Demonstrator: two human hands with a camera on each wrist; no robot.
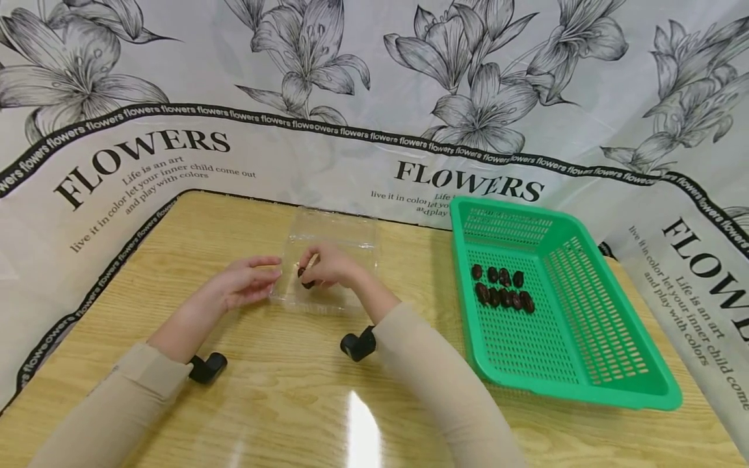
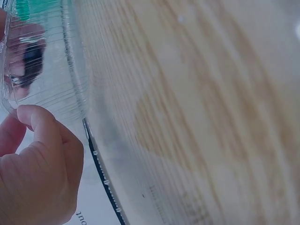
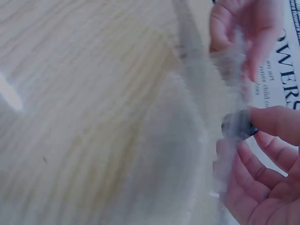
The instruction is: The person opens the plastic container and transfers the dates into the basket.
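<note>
A clear plastic box (image 1: 318, 300) with its lid folded back lies on the table. My right hand (image 1: 329, 265) reaches over the box and pinches a dark red date (image 1: 305, 278) between thumb and fingers. In the right wrist view that date (image 3: 238, 125) shows beside the box's blurred clear wall. At the box's left side, my left hand (image 1: 248, 281) pinches the rim with thumb and forefinger. The left wrist view has this hand (image 2: 44, 164) at the box corner, with the date (image 2: 33, 63) dark behind the ribbed plastic wall.
A green slotted basket (image 1: 623, 312) stands on the right of the wooden table (image 1: 281, 390), holding several dark red dates (image 1: 504, 298) in two rows at its left. White flower-printed cloth (image 1: 328, 156) hangs behind the table. A black wrist camera sits at each sleeve cuff.
</note>
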